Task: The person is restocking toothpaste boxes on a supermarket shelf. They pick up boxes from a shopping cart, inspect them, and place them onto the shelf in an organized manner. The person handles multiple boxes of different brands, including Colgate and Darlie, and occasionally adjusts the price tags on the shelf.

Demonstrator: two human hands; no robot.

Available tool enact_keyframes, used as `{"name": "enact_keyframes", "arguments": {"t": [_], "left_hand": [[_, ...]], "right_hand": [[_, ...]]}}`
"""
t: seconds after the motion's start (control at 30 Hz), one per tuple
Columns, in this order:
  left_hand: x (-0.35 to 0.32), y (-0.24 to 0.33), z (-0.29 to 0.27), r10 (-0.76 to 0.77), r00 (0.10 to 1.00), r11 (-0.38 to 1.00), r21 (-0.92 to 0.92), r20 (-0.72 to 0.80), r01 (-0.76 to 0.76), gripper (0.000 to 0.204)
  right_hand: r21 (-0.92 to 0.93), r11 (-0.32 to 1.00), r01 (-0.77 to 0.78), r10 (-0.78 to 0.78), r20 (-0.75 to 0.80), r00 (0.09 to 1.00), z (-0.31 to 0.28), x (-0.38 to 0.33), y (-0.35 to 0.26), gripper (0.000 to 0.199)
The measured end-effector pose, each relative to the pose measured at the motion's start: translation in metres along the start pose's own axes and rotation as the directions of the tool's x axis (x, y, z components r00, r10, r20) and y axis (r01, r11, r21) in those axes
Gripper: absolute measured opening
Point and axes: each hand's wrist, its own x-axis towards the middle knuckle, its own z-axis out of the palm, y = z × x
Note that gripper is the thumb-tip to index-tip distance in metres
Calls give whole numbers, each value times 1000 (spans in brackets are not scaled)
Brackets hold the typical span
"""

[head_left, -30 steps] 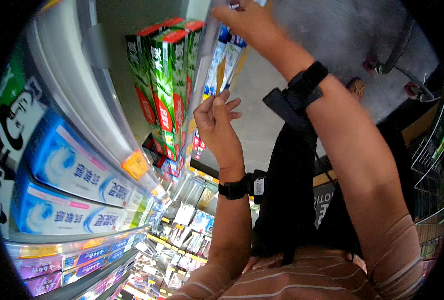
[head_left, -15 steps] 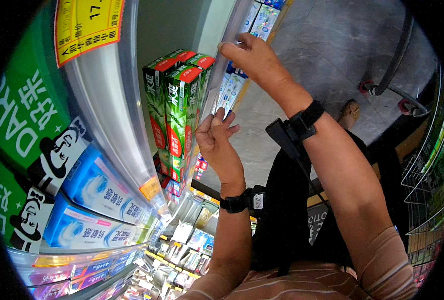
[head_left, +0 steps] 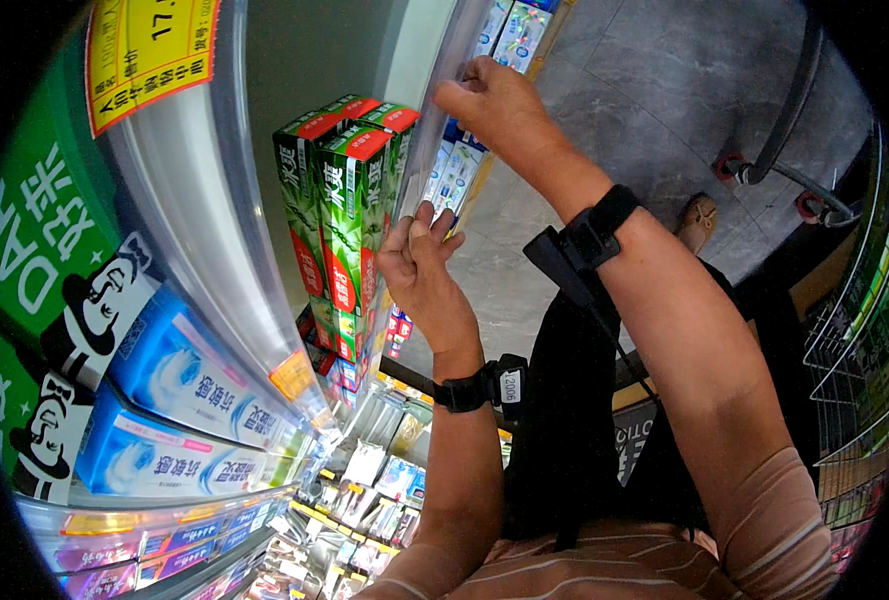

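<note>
Several green and red toothpaste boxes [head_left: 342,235] stand together on a shelf behind a clear front strip [head_left: 422,165]. My left hand [head_left: 421,268] is beside the front of these boxes, near the strip. Its fingers are loosely bent and apart, with nothing seen in them. Farther up, my right hand [head_left: 499,105] is at the strip's outer side. Its fingers are curled in and pressed together; whether they grip anything there is hidden. Both wrists wear black straps with small devices.
Left of me are large green boxes [head_left: 39,240], blue and white toothpaste boxes [head_left: 174,455] and a yellow price tag [head_left: 154,60]. White and blue packs [head_left: 524,38] sit on a lower shelf. A wire rack [head_left: 854,350] and a black tubular frame [head_left: 792,120] are at right.
Both hands have shifted slightly left in view, along with the shelf and boxes. The right hand's fingers have curled closer together. The left hand's fingers stay apart.
</note>
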Motion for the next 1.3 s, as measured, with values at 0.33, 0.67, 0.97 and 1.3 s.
{"name": "enact_keyframes", "arguments": {"t": [0.33,0.67,0.97,1.3], "left_hand": [[4,-3,12,15,1000,1000,-10,-10,-15,39],[5,-3,14,15,999,1000,-27,-30,-16,39],[5,-7,8,-7,999,999,-35,-48,5,37],[7,-8,8,7,1000,999,-50,-3,-7,38]], "right_hand": [[-90,996,10,-9,10,1000,-4,1,-8,47],[-21,1000,1,-1,-7,1000,0,15,13,45],[134,987,91,-66,-179,982,-6,19,2,49],[-168,981,95,-109,-80,991,-18,29,-13,43]]}}
